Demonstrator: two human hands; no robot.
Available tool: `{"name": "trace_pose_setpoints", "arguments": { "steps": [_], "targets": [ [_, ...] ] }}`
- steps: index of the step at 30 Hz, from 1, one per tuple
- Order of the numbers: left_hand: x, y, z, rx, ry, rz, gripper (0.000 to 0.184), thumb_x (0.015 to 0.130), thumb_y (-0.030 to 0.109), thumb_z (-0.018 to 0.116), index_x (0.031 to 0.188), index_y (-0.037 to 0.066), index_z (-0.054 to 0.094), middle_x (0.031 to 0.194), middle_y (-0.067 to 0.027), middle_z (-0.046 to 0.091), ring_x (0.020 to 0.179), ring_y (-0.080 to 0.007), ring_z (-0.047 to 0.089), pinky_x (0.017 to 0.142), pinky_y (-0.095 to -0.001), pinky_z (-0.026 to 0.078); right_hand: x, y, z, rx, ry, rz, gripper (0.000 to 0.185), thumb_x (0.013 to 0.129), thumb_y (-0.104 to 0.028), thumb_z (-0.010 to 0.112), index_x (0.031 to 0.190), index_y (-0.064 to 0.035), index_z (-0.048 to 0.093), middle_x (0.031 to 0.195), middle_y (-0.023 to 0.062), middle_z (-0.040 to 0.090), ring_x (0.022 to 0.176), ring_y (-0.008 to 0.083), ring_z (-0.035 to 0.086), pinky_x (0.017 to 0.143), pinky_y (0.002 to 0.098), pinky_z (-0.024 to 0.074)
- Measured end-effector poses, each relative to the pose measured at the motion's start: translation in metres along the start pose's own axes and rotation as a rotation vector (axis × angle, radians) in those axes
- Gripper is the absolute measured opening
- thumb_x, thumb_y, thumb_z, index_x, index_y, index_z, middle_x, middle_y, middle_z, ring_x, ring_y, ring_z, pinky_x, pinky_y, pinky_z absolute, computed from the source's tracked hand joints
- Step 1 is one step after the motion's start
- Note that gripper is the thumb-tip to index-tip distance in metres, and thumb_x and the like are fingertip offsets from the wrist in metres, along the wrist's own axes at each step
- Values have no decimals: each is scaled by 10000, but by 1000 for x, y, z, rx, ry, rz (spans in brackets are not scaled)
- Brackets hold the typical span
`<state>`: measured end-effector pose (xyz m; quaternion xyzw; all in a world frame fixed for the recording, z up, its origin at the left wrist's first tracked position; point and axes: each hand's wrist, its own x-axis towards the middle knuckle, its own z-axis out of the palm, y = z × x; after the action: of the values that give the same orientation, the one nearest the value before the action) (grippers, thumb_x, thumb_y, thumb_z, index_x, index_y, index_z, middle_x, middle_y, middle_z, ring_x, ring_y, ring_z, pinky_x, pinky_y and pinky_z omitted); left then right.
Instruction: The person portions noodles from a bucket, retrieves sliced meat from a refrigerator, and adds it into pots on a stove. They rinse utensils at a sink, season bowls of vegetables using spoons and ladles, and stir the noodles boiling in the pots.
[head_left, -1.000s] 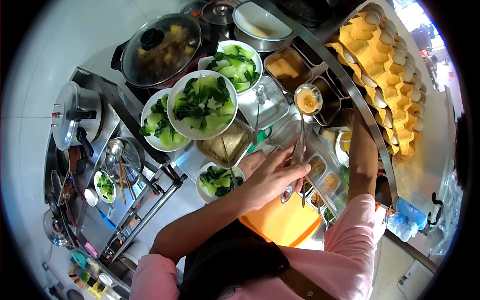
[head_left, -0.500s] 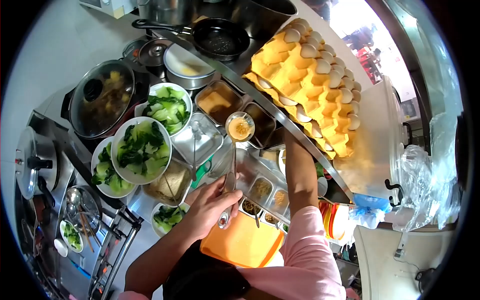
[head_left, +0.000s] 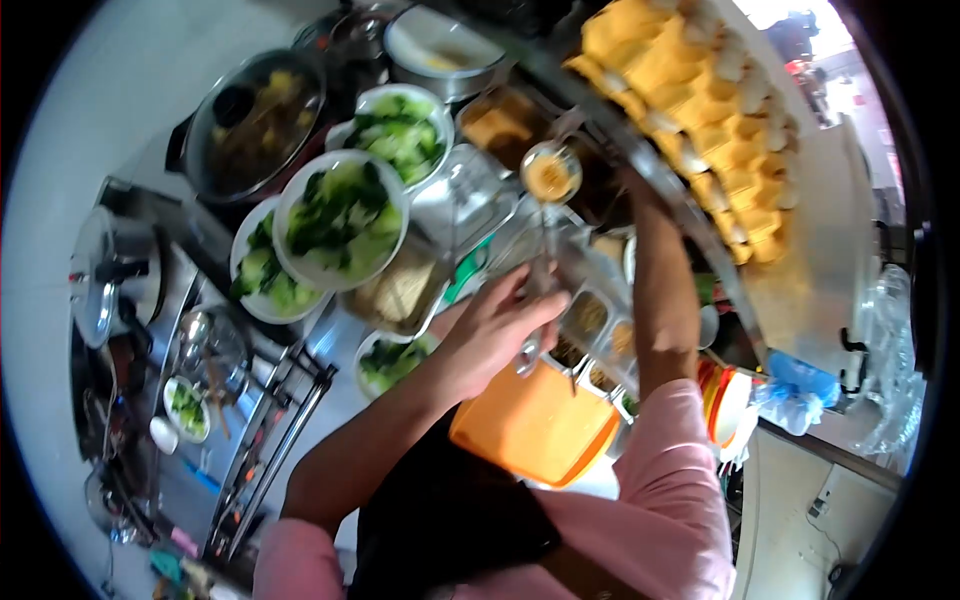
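My left hand [head_left: 505,325] is closed around the handle of a ladle [head_left: 550,177]. Its round bowl holds something pale orange-yellow and points away from me, over metal pans. My right forearm [head_left: 665,290] reaches forward beneath a metal shelf edge, which hides my right hand and anything in it. Below the ladle lie clear lidded compartments [head_left: 590,312] with chopped, crumbly ingredients. An orange tray or lid [head_left: 535,420] lies close to my body. Left of the ladle is a metal pan [head_left: 465,200] with a utensil in it.
Bowls of leafy greens [head_left: 340,220] stand left, beside a lidded pot [head_left: 255,120]. A pan of beige paste or powder [head_left: 400,285] sits below them. Stacked yellow egg trays [head_left: 690,120] occupy the shelf at upper right. A blue plastic bag [head_left: 795,390] hangs right.
The whole view has shifted, so the scene sits further right and is blurred. My left hand still grips the ladle, and my right arm still reaches under the shelf.
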<state>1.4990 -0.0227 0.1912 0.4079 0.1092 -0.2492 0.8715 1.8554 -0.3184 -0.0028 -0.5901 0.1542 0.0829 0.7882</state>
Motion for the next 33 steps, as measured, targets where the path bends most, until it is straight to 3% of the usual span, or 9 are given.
{"name": "trace_pose_setpoints", "arguments": {
  "steps": [4, 11, 14, 19, 23, 33],
  "targets": [
    [7, -4, -6, 17, 13, -50, 200, 946, 249, 606, 1082, 110, 563, 672, -12, 568, 502, -94, 489, 436, -257, 356, 9, -6, -13, -3, -30, 34, 124, 910, -86, 496, 787, -79, 507, 1072, 105, 588, 530, 173, 338, 474, 283, 328],
    [27, 8, -2, 3, 13, -34, 166, 924, 235, 612, 920, 86, 537, 688, -41, 571, 508, -123, 496, 442, -273, 384, 12, 1, -32, -12, -70, 83, 137, 911, -71, 491, 775, -81, 498, 1086, 95, 581, 504, 152, 313, 452, 263, 313],
    [49, 10, 0, 67, 11, -6, 181, 922, 237, 606, 919, 70, 537, 707, -49, 579, 528, -129, 504, 452, -273, 396, 18, 3, -43, -12, -89, 96, 143, 911, -65, 489, 769, -82, 495, 1092, 90, 578, 494, 143, 303, 442, 254, 306],
    [92, 11, 4, 55, 33, -23, 201, 890, 250, 623, 902, 59, 558, 751, -55, 608, 565, -129, 518, 496, -265, 456, 26, 1, -49, 2, -23, 120, 120, 950, -110, 474, 847, -71, 523, 963, 62, 598, 491, 129, 379, 443, 248, 350],
    [117, 16, 9, 79, 12, -18, 152, 880, 191, 618, 908, 48, 576, 746, -71, 606, 584, -138, 536, 460, -287, 462, 12, -2, -48, 39, -18, 122, 112, 963, -137, 476, 924, -47, 531, 894, 45, 596, 489, 121, 416, 451, 233, 380],
    [152, 12, 16, 82, -19, -24, 154, 881, 186, 611, 877, 32, 599, 730, -83, 607, 567, -149, 521, 469, -315, 470, -31, -6, -31, 143, 53, 189, 260, 996, -206, 482, 1116, 13, 553, 722, 2, 589, 485, 103, 508, 470, 196, 455]
  ]
}}
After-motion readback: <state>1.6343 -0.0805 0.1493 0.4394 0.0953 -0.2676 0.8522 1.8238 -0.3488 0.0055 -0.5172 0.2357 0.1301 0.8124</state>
